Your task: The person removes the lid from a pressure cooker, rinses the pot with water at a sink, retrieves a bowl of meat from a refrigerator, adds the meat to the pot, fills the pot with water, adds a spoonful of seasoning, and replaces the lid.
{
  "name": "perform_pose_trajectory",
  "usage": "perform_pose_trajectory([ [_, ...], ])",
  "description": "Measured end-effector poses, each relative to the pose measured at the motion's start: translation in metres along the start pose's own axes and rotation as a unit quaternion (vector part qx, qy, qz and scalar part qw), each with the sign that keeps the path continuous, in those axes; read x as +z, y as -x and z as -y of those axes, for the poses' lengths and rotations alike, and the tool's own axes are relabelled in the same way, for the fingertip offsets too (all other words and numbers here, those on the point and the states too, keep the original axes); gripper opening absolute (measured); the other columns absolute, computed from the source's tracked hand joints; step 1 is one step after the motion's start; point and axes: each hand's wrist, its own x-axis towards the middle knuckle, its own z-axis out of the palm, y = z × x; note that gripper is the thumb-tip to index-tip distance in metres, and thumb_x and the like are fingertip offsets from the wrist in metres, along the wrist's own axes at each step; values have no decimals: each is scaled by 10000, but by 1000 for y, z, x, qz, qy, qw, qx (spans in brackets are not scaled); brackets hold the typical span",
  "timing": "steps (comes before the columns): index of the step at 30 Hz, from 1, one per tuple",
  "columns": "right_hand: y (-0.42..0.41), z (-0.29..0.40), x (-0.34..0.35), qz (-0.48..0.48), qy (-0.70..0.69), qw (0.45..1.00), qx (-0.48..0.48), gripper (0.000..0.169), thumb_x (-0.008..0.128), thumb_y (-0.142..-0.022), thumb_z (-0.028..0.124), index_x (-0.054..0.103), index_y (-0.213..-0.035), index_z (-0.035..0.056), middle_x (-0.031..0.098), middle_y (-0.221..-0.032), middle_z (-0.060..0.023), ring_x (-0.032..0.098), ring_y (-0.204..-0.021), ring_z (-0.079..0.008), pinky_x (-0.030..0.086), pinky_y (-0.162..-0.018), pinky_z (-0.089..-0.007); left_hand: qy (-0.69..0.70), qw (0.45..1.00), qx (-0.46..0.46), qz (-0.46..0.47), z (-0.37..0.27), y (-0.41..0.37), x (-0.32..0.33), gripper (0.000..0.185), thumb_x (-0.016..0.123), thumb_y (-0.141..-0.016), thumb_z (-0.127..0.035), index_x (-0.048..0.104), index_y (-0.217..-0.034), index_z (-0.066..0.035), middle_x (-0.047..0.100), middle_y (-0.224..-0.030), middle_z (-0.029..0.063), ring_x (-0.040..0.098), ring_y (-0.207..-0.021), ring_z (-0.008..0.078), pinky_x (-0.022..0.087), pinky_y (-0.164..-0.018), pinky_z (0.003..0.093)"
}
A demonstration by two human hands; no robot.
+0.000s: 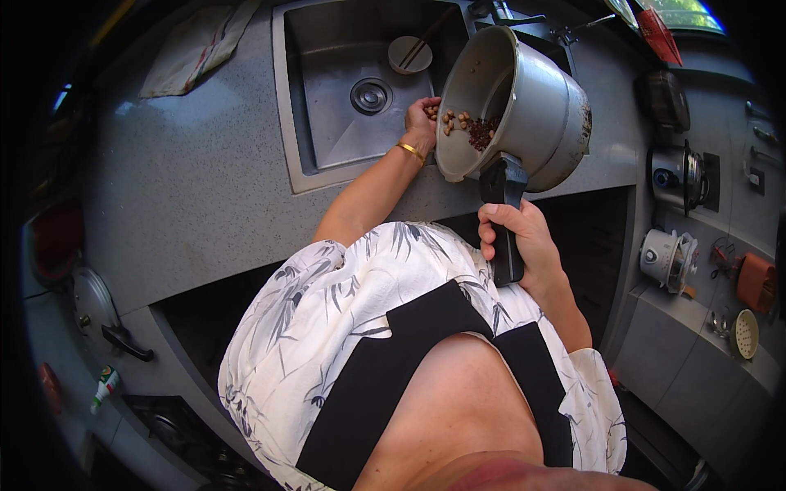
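A metal pressure cooker pot (pixel 546 116) is tipped on its side, its mouth facing the sink. My right hand (pixel 525 236) grips its long black handle (pixel 506 245). Inside the pot, small dark red beans (pixel 483 132) and several peanut-like kernels (pixel 454 121) lie against the lower wall. My left hand (pixel 422 126), with a gold bracelet at the wrist, is cupped at the rim over the sink's near right edge. Tan kernels (pixel 431 113) sit in that palm, and its fingertips are partly hidden behind the rim.
The steel sink (pixel 331 138) holds a white bowl (pixel 402 50) with chopsticks across it. A faucet (pixel 500 11) stands behind the pot. Folded cloth (pixel 193 52) lies on the left counter. Farther left are a pressure cooker lid (pixel 95 304) and a gas stove (pixel 172 423). Small appliances (pixel 660 255) stand at right.
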Motion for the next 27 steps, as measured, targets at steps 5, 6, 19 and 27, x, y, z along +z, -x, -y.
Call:
perform_pose_trajectory([
  [5, 1, -4, 0, 3, -21, 1000, -9, 113, 553, -786, 86, 481, -781, -1, 445, -548, -47, 404, -383, -114, 373, -369, -229, 107, 994, -5, 12, -7, 0, -5, 238, 441, -796, -155, 577, -765, 38, 600, -758, 138, 571, -728, 260, 483, -745, 354],
  [6, 1, -4, -1, 8, -26, 1000, -11, 102, 542, -783, 75, 478, -782, -4, 435, -544, -43, 391, -379, -110, 361, -362, -226, 124, 992, -13, 17, -10, 1, -4, 240, 440, -797, -154, 577, -762, 39, 601, -759, 141, 572, -731, 259, 482, -748, 353],
  [19, -5, -4, -20, 146, -161, 975, -37, 69, 449, -714, -16, 444, -783, -13, 380, -537, -24, 337, -371, -84, 326, -336, -215, -415, 858, 293, 83, -120, 80, 82, 307, 421, -839, -193, 612, -920, 34, 626, -896, 135, 580, -815, 232, 453, -805, 321],
  [27, -38, -32, -43, 291, -303, 907, -30, 290, 450, -736, -23, 379, -1015, -58, 433, -773, -56, 376, -494, -54, 385, -355, -194, -888, 293, 341, 95, -118, 102, 85, 462, 363, -805, -332, 649, -893, 20, 556, -1059, 260, 302, -1231, 410, 220, -1042, 421],
])
